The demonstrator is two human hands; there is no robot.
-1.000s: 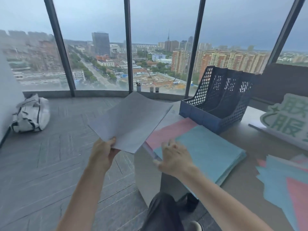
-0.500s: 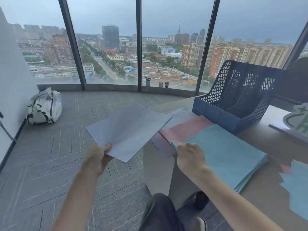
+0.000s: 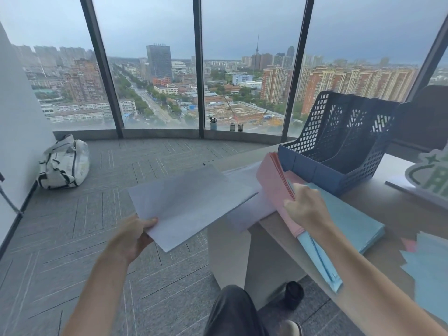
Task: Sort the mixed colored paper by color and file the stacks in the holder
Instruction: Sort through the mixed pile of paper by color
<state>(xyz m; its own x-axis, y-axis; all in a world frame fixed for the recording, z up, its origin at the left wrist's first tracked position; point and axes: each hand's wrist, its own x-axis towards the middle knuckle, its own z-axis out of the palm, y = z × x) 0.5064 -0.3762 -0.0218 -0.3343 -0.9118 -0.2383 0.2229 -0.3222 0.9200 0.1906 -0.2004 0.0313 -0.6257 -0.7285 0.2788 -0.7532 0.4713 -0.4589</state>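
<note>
My left hand [image 3: 132, 236] pinches the near corner of a pale lilac sheet [image 3: 191, 204], held flat in the air left of the desk. My right hand [image 3: 306, 207] grips the near edge of a pink paper stack [image 3: 274, 187] and tilts it up on edge, with some blue sheets caught along its lower end. Under and right of it a blue stack [image 3: 358, 221] lies flat on the desk. More lilac sheets [image 3: 249, 212] lie on the desk corner beneath the pink stack. The dark blue mesh file holder [image 3: 339, 151] stands empty behind them.
Mixed blue and pink sheets [image 3: 426, 267] lie at the desk's right edge. A green and white sign [image 3: 431, 180] stands at the right. A white bag [image 3: 64, 162] sits on the floor by the wall. Small cups [image 3: 236, 127] line the window sill. The desk [image 3: 400, 214] ends at the left.
My right hand has taken hold of the pink stack and lifted its near edge off the desk, baring lilac sheets beneath. The left hand still holds the lilac sheet, little moved.
</note>
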